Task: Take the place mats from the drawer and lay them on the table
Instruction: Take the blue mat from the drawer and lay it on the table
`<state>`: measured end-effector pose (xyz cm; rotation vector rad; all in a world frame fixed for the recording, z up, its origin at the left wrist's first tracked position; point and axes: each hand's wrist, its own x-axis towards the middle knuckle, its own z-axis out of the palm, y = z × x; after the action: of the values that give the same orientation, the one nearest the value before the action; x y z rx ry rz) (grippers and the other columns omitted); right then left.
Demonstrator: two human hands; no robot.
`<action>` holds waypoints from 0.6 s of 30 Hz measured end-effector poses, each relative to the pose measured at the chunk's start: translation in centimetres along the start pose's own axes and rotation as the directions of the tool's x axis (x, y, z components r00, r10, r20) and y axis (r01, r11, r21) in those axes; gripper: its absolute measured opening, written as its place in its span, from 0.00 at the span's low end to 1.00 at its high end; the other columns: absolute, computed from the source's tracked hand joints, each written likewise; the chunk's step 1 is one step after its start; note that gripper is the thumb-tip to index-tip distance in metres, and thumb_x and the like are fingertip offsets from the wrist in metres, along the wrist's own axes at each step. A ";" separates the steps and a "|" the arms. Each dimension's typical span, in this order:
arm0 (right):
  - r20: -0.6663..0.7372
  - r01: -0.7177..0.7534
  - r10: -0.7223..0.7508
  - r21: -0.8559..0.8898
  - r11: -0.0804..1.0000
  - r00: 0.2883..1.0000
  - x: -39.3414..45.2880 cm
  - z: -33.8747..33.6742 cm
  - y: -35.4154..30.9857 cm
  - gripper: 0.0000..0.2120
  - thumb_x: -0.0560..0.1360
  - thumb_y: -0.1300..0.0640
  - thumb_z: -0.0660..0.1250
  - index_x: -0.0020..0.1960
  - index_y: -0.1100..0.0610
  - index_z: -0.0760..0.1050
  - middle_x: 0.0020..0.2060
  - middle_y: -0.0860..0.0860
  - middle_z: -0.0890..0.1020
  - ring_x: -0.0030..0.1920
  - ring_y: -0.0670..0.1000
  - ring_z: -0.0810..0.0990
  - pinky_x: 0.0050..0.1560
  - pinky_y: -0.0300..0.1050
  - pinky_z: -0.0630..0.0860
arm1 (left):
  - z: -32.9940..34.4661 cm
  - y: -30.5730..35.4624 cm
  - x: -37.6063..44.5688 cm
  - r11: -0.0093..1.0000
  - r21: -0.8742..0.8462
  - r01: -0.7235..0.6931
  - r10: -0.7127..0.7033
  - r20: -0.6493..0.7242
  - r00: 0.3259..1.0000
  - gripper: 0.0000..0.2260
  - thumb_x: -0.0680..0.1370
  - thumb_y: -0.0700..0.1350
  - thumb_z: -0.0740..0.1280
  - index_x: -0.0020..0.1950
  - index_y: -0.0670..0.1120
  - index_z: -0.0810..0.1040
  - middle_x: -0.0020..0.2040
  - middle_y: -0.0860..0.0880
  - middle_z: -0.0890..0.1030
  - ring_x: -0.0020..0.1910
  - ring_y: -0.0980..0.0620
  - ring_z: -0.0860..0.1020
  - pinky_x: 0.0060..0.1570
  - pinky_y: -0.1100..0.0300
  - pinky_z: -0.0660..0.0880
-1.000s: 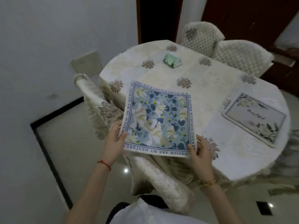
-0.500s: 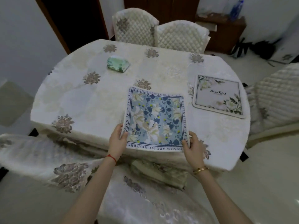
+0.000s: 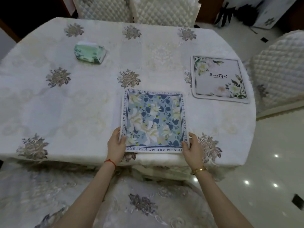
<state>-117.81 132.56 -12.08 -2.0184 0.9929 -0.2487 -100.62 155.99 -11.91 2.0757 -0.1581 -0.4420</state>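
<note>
A big table (image 3: 82,99) fills most of the view. It wears a cream cloth with grey-brown flower patches sewn on it. White quilted chairs (image 3: 164,9) stand at the far side, and one more sits at the right. A chair with the same flowery cover (image 3: 141,204) is pushed in at the near side, under the person's arms.

A blue place mat (image 3: 154,121) lies flat on the cloth near the front edge. It is square, with white and cream flowers and dark blue leaves on pale blue. Words run around its white border. The top reads "YOUR GENTLE SMILE IS", the left side "WATCH IN MY MEMORY", and the bottom, upside down, "BLOSSOM ARE MY HEATBRE". The right side is partly hidden.

A second place mat (image 3: 218,78) lies well apart at the far right. It is pale grey with white flowers in two corners and the word "BeauTiful" in the middle.

A green tissue pack (image 3: 89,54) sits at the far left.

The left hand (image 3: 116,143) pinches the blue mat's near left corner, thumb on top. The right hand (image 3: 193,148) pinches the near right corner the same way.
</note>
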 end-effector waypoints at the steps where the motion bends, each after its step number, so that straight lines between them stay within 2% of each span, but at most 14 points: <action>1: -0.001 -0.006 0.006 0.000 1.000 1.000 -0.1 0.1 0.3 0.15 0.77 0.59 0.65 0.63 0.56 0.68 0.51 0.54 0.83 0.45 0.52 0.82 0.42 0.41 0.77 | 0.1 -0.2 0.0 1.000 0.005 0.002 -0.002 -0.003 1.000 0.17 0.78 0.37 0.64 0.66 0.42 0.72 0.62 0.46 0.78 0.58 0.50 0.76 0.59 0.60 0.70; 3: -0.010 -0.014 0.014 -0.001 1.000 1.000 -0.3 0.3 0.6 0.15 0.77 0.58 0.65 0.63 0.55 0.68 0.51 0.53 0.83 0.46 0.52 0.82 0.46 0.49 0.79 | 0.2 -0.5 0.2 1.000 -0.018 0.024 -0.024 -0.002 1.000 0.17 0.78 0.37 0.64 0.67 0.42 0.72 0.63 0.46 0.78 0.60 0.50 0.76 0.61 0.60 0.70; 5: -0.015 -0.021 0.021 -0.015 1.000 1.000 -0.5 0.5 1.1 0.16 0.77 0.57 0.65 0.63 0.54 0.68 0.52 0.53 0.82 0.48 0.52 0.82 0.48 0.52 0.79 | 0.2 -0.8 0.2 0.998 -0.051 0.044 -0.044 0.010 0.999 0.17 0.78 0.37 0.64 0.67 0.44 0.72 0.63 0.46 0.78 0.61 0.49 0.76 0.62 0.58 0.70; 12: -0.052 0.015 -0.019 -0.085 0.996 0.998 -1.1 0.3 0.9 0.15 0.76 0.58 0.67 0.61 0.58 0.71 0.44 0.53 0.83 0.40 0.50 0.80 0.38 0.43 0.73 | 0.0 -0.9 0.2 0.986 -0.146 0.085 -0.087 -0.005 0.996 0.20 0.77 0.37 0.67 0.68 0.46 0.72 0.62 0.46 0.79 0.59 0.49 0.79 0.62 0.52 0.75; 14: -0.056 0.018 -0.026 -0.135 0.991 0.998 -1.1 0.1 1.0 0.15 0.75 0.56 0.68 0.60 0.58 0.72 0.44 0.53 0.82 0.41 0.51 0.79 0.41 0.44 0.74 | -0.1 -0.8 0.1 0.987 -0.146 0.067 -0.071 -0.019 0.997 0.21 0.76 0.37 0.68 0.69 0.47 0.72 0.61 0.46 0.80 0.57 0.50 0.80 0.60 0.54 0.76; 17: -0.027 0.043 -0.054 -0.320 0.946 0.998 -1.0 -0.2 1.5 0.17 0.75 0.53 0.69 0.60 0.60 0.73 0.48 0.54 0.78 0.47 0.53 0.76 0.48 0.50 0.76 | -0.2 -0.8 0.2 0.998 -0.064 0.026 -0.029 -0.049 0.998 0.22 0.76 0.38 0.69 0.69 0.45 0.72 0.58 0.45 0.81 0.53 0.52 0.80 0.55 0.65 0.75; 18: -0.026 0.076 -0.093 -0.383 0.921 0.995 -0.9 -0.4 1.6 0.17 0.74 0.54 0.70 0.58 0.62 0.74 0.48 0.55 0.77 0.48 0.55 0.76 0.50 0.51 0.76 | -0.2 -0.9 0.3 1.000 -0.018 0.006 -0.006 -0.047 0.999 0.22 0.76 0.38 0.69 0.70 0.45 0.72 0.59 0.46 0.81 0.53 0.52 0.80 0.56 0.65 0.75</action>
<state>-119.54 132.48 -12.86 -2.4228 1.0446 -0.1531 -100.33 156.55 -12.66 2.0673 -0.1195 -0.3965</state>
